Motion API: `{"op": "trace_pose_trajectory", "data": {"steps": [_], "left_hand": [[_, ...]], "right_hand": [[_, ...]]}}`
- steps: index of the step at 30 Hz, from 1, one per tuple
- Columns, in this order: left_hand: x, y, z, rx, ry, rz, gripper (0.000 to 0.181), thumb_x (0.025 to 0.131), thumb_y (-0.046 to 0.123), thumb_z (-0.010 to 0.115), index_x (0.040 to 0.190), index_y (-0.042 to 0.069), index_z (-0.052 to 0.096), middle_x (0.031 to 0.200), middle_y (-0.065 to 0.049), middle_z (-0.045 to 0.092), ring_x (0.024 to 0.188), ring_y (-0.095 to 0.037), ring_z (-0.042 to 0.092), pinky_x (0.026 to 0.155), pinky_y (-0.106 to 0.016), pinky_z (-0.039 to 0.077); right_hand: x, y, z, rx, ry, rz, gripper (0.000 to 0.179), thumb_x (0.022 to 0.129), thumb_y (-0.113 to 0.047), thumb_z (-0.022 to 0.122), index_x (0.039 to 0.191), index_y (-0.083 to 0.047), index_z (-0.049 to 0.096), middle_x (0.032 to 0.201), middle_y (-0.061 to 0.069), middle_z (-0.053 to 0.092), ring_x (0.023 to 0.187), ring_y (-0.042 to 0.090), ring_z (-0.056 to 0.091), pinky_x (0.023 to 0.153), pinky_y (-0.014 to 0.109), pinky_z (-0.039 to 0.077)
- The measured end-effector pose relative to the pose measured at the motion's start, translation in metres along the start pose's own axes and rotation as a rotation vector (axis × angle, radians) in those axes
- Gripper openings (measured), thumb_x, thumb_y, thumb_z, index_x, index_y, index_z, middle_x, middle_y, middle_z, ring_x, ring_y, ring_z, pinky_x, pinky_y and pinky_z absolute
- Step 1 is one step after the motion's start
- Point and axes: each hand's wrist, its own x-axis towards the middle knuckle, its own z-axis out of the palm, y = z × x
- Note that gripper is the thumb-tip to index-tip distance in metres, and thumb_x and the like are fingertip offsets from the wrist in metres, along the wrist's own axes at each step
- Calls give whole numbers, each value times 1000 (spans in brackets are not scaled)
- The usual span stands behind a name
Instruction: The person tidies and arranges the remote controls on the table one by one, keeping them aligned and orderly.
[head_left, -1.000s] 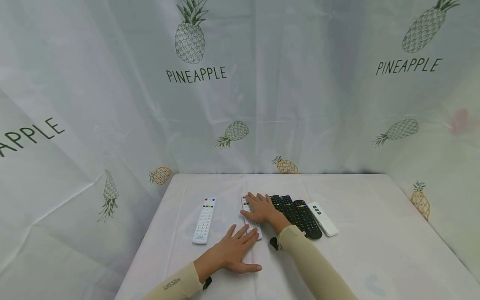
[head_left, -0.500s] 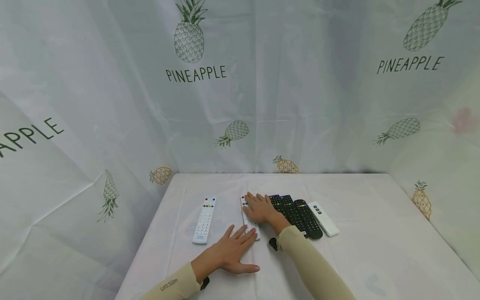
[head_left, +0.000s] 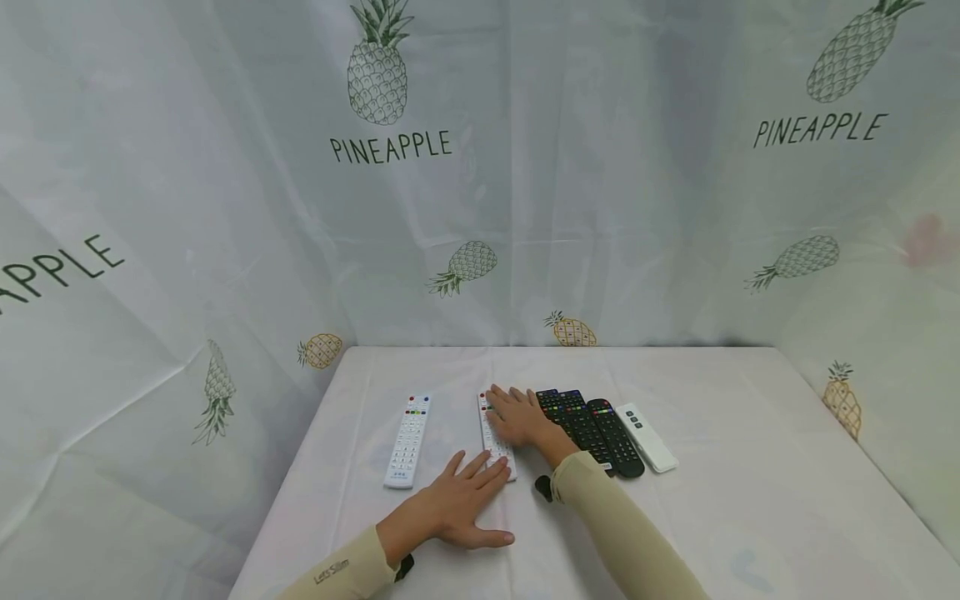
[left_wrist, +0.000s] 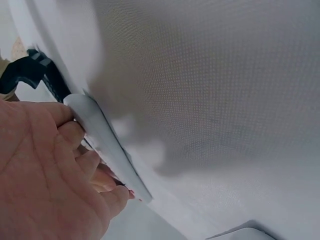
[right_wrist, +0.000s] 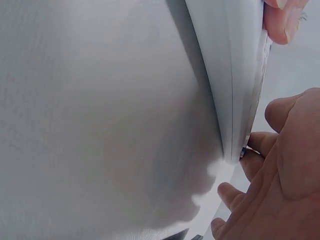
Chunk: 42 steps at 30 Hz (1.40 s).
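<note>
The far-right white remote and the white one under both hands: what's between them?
Black remotes, partly hidden by the right hand, as the head view shows.

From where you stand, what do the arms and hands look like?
The left hand and right hand are bare. Snug beige fabric sleeves end near the wrists; the left one carries dark lettering, apparently "Let's Slim". A small black object shows by each wrist.

a white remote control (head_left: 494, 440), face up on the white tabletop (head_left: 712, 417)
slim and long, smooth pale sides, rows of small light buttons and a red one near the far end; it lies flat, far end angled slightly left, partly hidden by the right hand (head_left: 519, 419) and the left hand's (head_left: 459, 504) fingertips.
</note>
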Motion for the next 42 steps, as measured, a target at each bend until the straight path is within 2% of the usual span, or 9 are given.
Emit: {"op": "trace_pose_trajectory", "data": {"steps": [9,23,30,42], "left_hand": [[-6,-3,2,-23,-19,-13,97,87,84,27,160,21,18,167,5,15,155,-25,10,119,-62,14],[-11,-3,2,-9,3,-20,96,88,83,27,159,20,20,166,4,18,155,-26,13,119,-61,16],[-14,-4,5,-19,2,-24,96,88,84,27,159,20,20,166,4,17,155,-27,12,119,-62,15],[-23,-8,4,-4,6,-38,97,87,84,26,159,20,21,166,4,18,154,-27,14,119,-62,16]], "right_hand": [[2,-6,2,-8,5,3,54,107,-41,30,156,-18,33,164,1,27,149,38,26,119,62,14],[4,-12,4,24,-14,-6,54,107,-38,31,156,-16,31,164,3,26,149,39,25,120,62,12],[7,-12,8,5,-25,-2,55,106,-41,29,157,-19,29,165,0,23,150,37,23,120,61,11],[7,-17,9,18,5,-17,54,106,-40,33,156,-18,33,164,2,27,150,38,24,120,62,12]]}}
